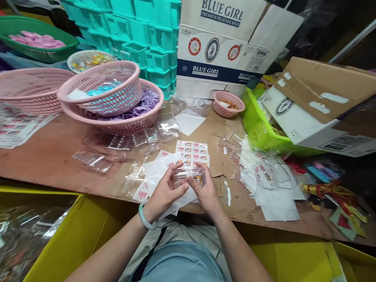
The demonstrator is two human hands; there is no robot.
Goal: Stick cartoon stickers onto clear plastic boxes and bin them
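Observation:
Between both hands I hold a small clear plastic box [188, 172] over the front of the table. A cartoon sticker [199, 179] shows at its right side, by my right thumb. My left hand [168, 188] grips the box's left end, with a pale green bangle on the wrist. My right hand [206, 190] grips the right end, the thumb pressed to the near side. Beneath and behind the box lie sticker sheets [192, 149] printed in red and orange, with white backing paper [157, 169] to their left.
Clear empty boxes [117, 143] lie left of the sheets, and more boxes with stickers [267, 172] at the right. Pink baskets [110, 124] of purple and blue pieces stand back left. A lime crate [258, 121] and cartons [217, 70] border the back and right.

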